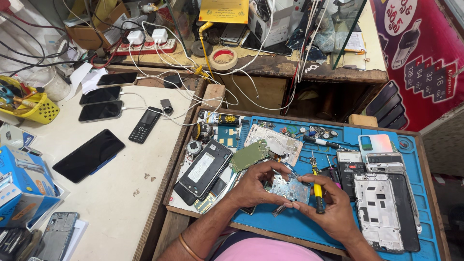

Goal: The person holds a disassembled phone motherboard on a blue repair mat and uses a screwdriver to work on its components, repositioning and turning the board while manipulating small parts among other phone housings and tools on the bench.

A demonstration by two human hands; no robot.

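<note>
Left hand pinching blue circuit board edges; right hand closed around yellow screwdriver, crowded on blue repair mat near its front edge

Both forearms reached in from the bench's near edge; the left hand and right hand met fingertip to fingertip, fingers curled in pinches.

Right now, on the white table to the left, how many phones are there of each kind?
Black flat touchscreen phones: 4
Black keypad phone: 1
Total: 5
</note>
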